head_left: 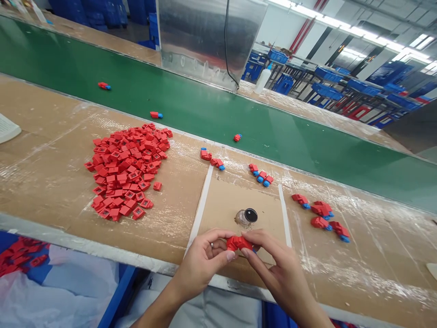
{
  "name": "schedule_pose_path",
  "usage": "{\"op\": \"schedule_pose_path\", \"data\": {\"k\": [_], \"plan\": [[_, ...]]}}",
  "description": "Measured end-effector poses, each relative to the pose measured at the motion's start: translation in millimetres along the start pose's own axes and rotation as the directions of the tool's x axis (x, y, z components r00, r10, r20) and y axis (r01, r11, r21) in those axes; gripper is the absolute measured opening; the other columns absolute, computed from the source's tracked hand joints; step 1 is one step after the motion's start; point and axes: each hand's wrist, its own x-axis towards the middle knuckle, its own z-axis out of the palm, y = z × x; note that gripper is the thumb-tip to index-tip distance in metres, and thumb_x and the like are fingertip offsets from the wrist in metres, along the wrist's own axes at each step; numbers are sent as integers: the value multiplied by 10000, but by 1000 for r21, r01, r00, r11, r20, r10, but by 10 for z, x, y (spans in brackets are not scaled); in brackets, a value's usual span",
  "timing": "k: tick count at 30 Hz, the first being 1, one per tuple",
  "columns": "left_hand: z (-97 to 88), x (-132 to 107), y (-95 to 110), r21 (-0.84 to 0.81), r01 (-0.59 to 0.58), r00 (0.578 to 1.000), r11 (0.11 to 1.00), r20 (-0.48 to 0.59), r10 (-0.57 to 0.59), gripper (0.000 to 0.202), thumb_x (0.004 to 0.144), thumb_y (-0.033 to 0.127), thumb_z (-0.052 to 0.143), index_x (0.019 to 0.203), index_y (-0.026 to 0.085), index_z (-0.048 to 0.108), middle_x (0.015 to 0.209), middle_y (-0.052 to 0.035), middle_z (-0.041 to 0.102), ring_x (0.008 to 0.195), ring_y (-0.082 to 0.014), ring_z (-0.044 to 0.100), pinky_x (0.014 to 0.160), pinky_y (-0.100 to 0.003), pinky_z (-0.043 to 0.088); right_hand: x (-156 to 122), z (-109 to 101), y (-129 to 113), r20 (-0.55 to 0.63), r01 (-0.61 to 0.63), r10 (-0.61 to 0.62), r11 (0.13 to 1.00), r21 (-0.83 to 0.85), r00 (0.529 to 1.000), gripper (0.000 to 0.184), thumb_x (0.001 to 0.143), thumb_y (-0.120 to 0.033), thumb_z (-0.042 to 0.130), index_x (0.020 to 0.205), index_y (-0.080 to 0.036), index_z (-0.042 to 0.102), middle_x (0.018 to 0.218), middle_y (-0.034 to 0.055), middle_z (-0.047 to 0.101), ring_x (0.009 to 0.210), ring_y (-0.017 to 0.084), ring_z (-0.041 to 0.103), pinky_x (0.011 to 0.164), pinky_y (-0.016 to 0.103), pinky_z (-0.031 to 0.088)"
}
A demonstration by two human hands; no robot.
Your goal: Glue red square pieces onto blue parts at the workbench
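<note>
My left hand and my right hand meet over the near edge of the bench, both pinching one small red plastic part with a bit of blue at its right end. Just beyond it a small round jar with a black top sits on a cardboard square. A heap of loose red plastic pieces lies to the left. Finished red-and-blue parts lie in small groups beyond the square and to the right.
A green conveyor belt runs behind the bench and carries three red-and-blue parts. A metal housing stands over the belt. A blue bin with red pieces sits low on the left. Blue crates fill racks at the far right.
</note>
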Motion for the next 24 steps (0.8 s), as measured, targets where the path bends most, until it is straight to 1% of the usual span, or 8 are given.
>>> {"op": "schedule_pose_path", "data": {"k": [3, 7, 12, 16, 19, 21, 22, 24], "plan": [[-4, -2, -3, 45, -17, 1000, 999, -14, 18, 307, 819, 269, 701, 1105, 164, 663, 976, -84, 693, 920, -206, 626, 892, -352, 485, -23, 23, 10, 10, 0, 0, 1000, 7, 1000, 149, 919, -191, 588, 1060, -212, 632, 973, 68, 673, 884, 177, 658, 756, 261, 559], [-4, 7, -9, 81, -17, 1000, 997, -23, 19, 263, 801, 191, 684, 1062, 168, 705, 980, -81, 705, 887, -202, 627, 836, -329, 495, -78, 63, 47, 52, -11, 10, 1000, 17, 999, 125, 941, -176, 546, 1026, -221, 625, 941, 59, 647, 865, 168, 641, 740, 248, 538], [3, 14, -6, 99, 11, 1000, 995, -16, -10, 267, 788, 135, 650, 1045, 155, 720, 849, -56, 706, 788, -177, 622, 772, -306, 498, -140, 111, 74, 121, -55, 49, 998, 44, 991, 128, 960, -175, 506, 1009, -221, 614, 923, 44, 618, 837, 149, 615, 747, 241, 513], [-2, 18, 1, 99, 20, 1000, 995, -23, -18, 218, 781, 133, 652, 988, 145, 718, 812, -50, 697, 766, -168, 611, 754, -294, 496, -159, 139, 66, 112, -69, 64, 997, 44, 992, 167, 965, -177, 494, 1072, -226, 612, 924, 47, 613, 823, 152, 616, 723, 244, 512], [-6, 40, -9, 80, 28, 1000, 996, 9, -29, 192, 779, 158, 681, 968, 144, 712, 830, -52, 704, 786, -162, 621, 782, -288, 496, -157, 122, 74, 93, -53, 49, 998, 41, 994, 151, 961, -168, 501, 1050, -226, 608, 948, 51, 627, 864, 157, 627, 759, 246, 519], [-2, 61, -19, 60, 45, 999, 997, 10, -45, 270, 776, 195, 711, 1042, 158, 688, 866, -51, 708, 815, -161, 639, 809, -289, 504, -158, 97, 85, 44, -36, 35, 999, 28, 998, 144, 952, -159, 518, 1054, -221, 599, 973, 55, 638, 899, 159, 632, 782, 244, 522], [3, 70, -22, 62, 58, 998, 996, -1, -58, 329, 777, 219, 719, 1097, 167, 663, 869, -45, 701, 807, -158, 647, 794, -286, 513, -161, 84, 90, 16, -29, 29, 999, 16, 999, 151, 948, -154, 526, 1066, -218, 594, 987, 59, 641, 915, 161, 632, 790, 244, 522], [15, 80, -18, 104, 86, 996, 991, -15, -85, 393, 793, 263, 709, 1164, 172, 618, 794, -18, 667, 704, -138, 642, 680, -256, 522, -172, 67, 96, -25, -18, 17, 1000, -6, 1000, 160, 940, -145, 540, 1079, -212, 586, 1005, 66, 639, 936, 163, 628, 803, 244, 518]]}}
